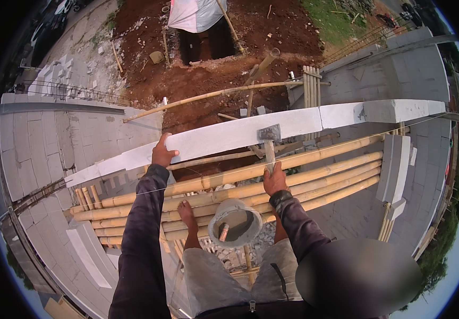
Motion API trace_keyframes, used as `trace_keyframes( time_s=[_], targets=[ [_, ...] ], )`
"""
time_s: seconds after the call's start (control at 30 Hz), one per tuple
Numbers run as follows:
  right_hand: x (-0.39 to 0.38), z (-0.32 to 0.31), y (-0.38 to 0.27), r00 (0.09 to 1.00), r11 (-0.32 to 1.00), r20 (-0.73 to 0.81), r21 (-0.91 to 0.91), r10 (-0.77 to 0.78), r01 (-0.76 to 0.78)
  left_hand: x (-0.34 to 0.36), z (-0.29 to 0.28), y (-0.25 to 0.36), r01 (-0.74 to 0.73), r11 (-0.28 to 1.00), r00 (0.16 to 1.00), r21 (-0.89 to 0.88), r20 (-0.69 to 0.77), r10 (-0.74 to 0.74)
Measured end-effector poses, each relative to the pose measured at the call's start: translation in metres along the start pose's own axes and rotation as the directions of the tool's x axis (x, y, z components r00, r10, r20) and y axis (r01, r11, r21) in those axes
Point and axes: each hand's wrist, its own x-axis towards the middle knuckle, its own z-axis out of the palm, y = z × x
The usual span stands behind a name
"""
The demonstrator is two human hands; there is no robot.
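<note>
A long row of white masonry blocks (293,123) runs across in front of me along the top of a wall. My left hand (163,152) grips this row left of centre, fingers over its far edge and thumb apart. In my right hand (275,179) is the wooden handle of a mallet (270,133). Its dark, stained head lies over the top of the blocks. A bucket (235,206) holding grey, wet-looking mortar stands between my legs. From it sticks a short handle (223,232); what it belongs to is hidden in the bucket.
Bamboo poles (314,174) form a platform under my bare foot (186,212), with gaps showing rubble below. A thin string (421,122) spans the near side of the blocks. Loose white blocks (394,170) lie at the right. Beyond the wall, red soil surrounds a deep pit (205,47).
</note>
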Motion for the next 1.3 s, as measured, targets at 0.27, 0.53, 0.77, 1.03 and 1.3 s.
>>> trace_keyframes(
  time_s=[0.27,0.53,0.77,1.03,1.3],
  targets=[
    [0.054,0.024,0.047,0.735,-0.242,0.271,0.959,0.621,-0.149,0.012,-0.013,0.001,-0.068,0.997,0.987,0.042,0.147,0.061],
    [0.146,0.065,0.098,0.728,-0.551,0.389,0.835,0.565,-0.018,0.005,-0.019,0.018,-0.111,0.992,0.974,0.058,0.206,0.097],
    [0.155,0.068,0.086,0.737,-0.458,0.373,0.884,0.564,-0.097,0.009,-0.022,0.015,-0.123,0.991,0.964,0.055,0.243,0.107],
    [0.156,0.067,0.080,0.754,-0.552,0.411,0.830,0.513,-0.078,0.002,-0.019,0.023,-0.115,0.993,0.969,0.034,0.224,0.104],
    [0.117,0.059,0.082,0.728,-0.433,0.440,0.875,0.526,-0.216,0.003,-0.017,0.012,-0.069,0.997,0.984,0.022,0.169,0.065]
  ],
)
